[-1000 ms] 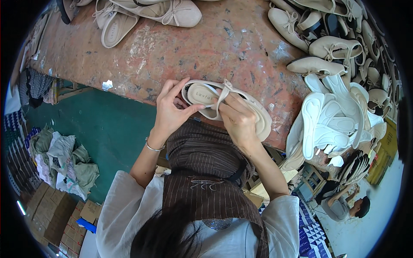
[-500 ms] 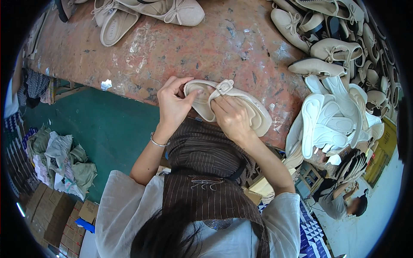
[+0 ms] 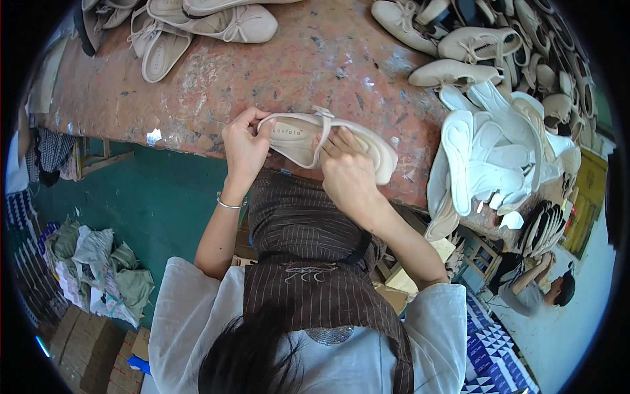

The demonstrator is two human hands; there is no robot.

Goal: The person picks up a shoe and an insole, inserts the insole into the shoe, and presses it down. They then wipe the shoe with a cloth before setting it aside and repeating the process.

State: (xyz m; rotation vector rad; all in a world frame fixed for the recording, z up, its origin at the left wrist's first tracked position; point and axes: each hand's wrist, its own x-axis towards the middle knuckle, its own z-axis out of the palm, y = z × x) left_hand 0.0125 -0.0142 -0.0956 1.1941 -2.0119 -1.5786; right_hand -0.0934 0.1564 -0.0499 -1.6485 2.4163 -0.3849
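Gap between shoe piles [image 3: 476, 44] (insoles [image 3: 457, 161] rightward)

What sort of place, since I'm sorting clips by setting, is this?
Probably a shoe workshop: the scuffed workbench bears heaped beige shoes, with a pile of white insoles beside them.

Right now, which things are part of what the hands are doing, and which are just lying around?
Seem part of the job:
- beige shoe
- left hand, pinching its heel end
- right hand, fingers inside it

Untouched, so maybe just lying about:
- other beige shoes
- white insoles
- crumpled heap
- cardboard boxes
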